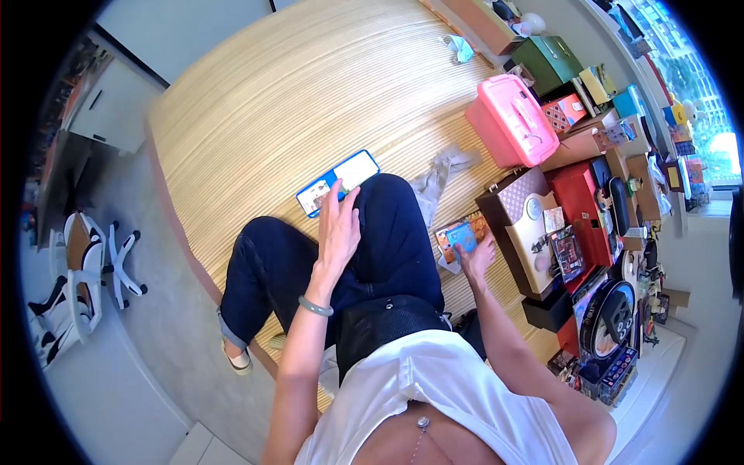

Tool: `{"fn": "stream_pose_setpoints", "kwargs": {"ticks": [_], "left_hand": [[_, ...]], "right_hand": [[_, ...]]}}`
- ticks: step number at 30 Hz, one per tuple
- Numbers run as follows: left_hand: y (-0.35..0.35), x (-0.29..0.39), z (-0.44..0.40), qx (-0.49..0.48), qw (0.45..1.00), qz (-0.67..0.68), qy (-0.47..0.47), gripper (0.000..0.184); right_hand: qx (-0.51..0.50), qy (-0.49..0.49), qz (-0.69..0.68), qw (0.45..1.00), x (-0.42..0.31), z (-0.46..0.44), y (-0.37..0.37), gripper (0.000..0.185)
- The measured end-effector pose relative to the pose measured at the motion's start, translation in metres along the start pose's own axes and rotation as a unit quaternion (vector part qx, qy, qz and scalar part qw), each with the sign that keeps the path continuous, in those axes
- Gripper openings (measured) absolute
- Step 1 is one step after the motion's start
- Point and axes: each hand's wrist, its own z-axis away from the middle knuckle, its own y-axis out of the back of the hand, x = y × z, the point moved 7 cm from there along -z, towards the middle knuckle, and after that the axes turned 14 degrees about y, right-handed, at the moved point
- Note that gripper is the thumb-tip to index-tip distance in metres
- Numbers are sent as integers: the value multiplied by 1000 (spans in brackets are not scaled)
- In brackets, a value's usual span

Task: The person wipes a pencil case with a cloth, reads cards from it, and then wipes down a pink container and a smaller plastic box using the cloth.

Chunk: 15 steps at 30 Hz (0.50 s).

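Observation:
A long flat blue-edged case (359, 167) lies on the slatted mat in front of my knees. Its left half shows a printed picture, and its right half is white. My left hand (339, 226) hovers over my thigh with fingers stretched toward the case's near edge; I cannot tell whether the fingertips touch it. At my right side, my right hand (479, 256) has its thumb and fingers on a small blue card-like packet (463, 235). Orange printed packets (476, 223) lie beside and partly under it.
A crumpled grey cloth (446, 172) lies beyond my right knee. On the right stand a pink lidded box (515, 116), a brown patterned case (515, 205), a red box (577, 205) and crowded shelves. A white chair (81, 271) is on the floor at left.

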Motion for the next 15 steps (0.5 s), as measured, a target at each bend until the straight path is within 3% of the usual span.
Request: {"fn": "stream_pose_setpoints", "kwargs": {"ticks": [1, 4, 8, 10, 14, 15], "left_hand": [[3, 5, 6, 8, 1000, 3, -3, 40], [-1, 16, 20, -12, 998, 53, 7, 37], [-8, 38, 37, -28, 995, 97, -7, 34], [-12, 45, 43, -47, 992, 117, -5, 32], [-14, 55, 50, -78, 987, 144, 0, 29], [-12, 56, 50, -76, 987, 144, 0, 29]], "right_hand": [[15, -11, 20, 1000, 8, -4, -5, 103], [-40, -51, 37, 997, 24, -6, -16, 102], [-35, -24, 47, 998, 15, -9, 3, 112], [-11, 26, 10, 1000, 7, -7, 6, 105], [-11, -18, 38, 999, 28, -10, -7, 89], [-73, -53, -67, 994, 37, -12, -16, 78]]}}
